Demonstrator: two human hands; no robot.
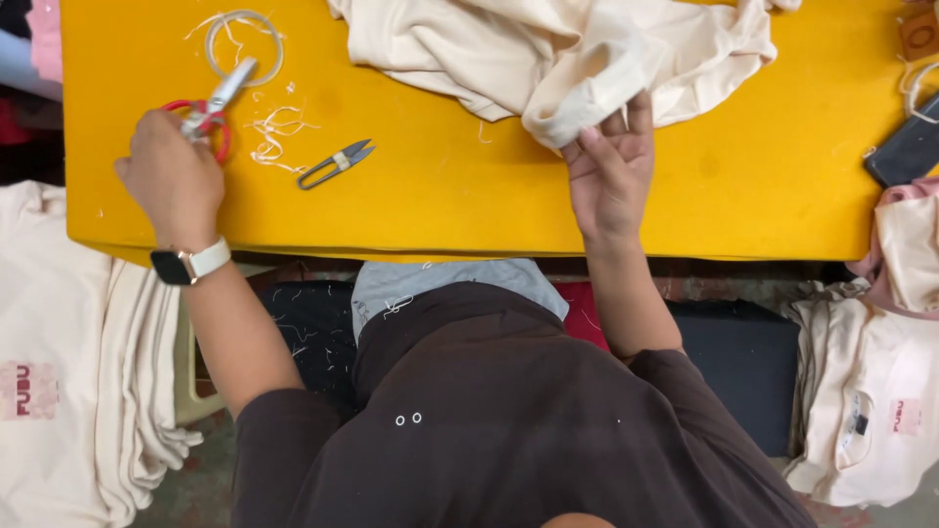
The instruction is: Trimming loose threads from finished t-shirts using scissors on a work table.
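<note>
My left hand (176,181), with a watch on its wrist, grips red-handled scissors (213,106) whose blades point up and to the right over the yellow table (450,210). My right hand (611,171) reaches up to a crumpled cream garment (548,49) and holds its folded edge with the fingertips. Small grey thread snips (337,163) lie on the table between my hands, nearer the left one. Loose white thread scraps (276,132) lie beside the scissors.
A white thread loop (245,44) lies at the table's back left. A dark phone (905,152) rests at the right edge. Stacks of folded cream garments sit below the table at left (59,372) and right (871,391), with a pink cloth (910,244) above the right stack.
</note>
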